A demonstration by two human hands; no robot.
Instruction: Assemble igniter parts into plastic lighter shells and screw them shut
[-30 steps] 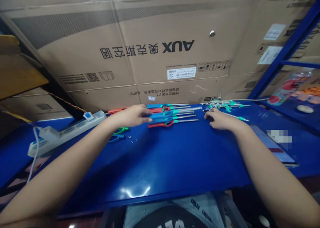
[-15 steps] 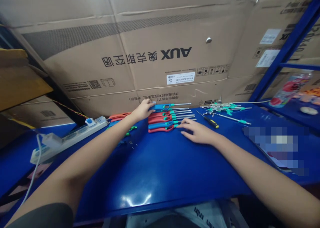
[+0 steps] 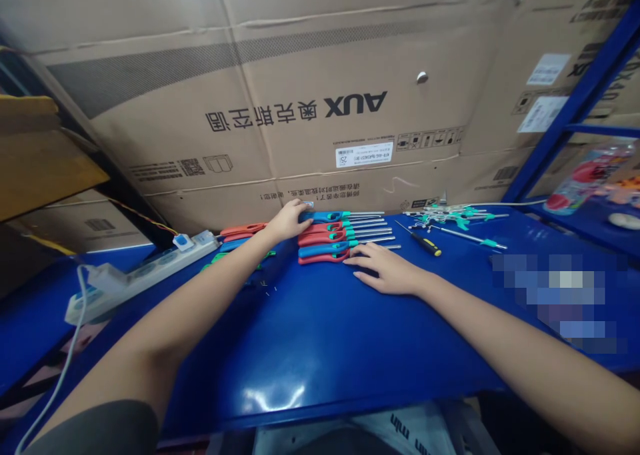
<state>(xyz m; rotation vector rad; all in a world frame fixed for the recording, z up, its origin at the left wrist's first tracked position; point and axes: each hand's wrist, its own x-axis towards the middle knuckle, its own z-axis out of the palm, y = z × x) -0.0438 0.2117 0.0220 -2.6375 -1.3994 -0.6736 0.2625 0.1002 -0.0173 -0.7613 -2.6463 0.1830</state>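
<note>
Blue plastic showed at the fingertips of the left hand [image 3: 290, 219], which bent about the rear end of the farthest blue handle [image 3: 323, 217] near the frame's centre; whether they clamped it or merely rested there, I could not tell. Just below, the right hand [image 3: 387, 267] had its fingers curled and slightly spread beside the nearest red handle [image 3: 320, 260], apparently touching it, its hold likewise unclear. Handles in this row lay side by side with metal rods [image 3: 373, 231] pointing right, so these looked fitted and nearly aligned. Right of centre, a screwdriver [image 3: 426, 243] lay near a tangle of loose teal-and-metal parts [image 3: 450, 214], seemingly unpaired as yet. Left of centre, red grips [image 3: 243, 230] showed no rods, though the left forearm [image 3: 185, 322] hid some of that area.
</note>
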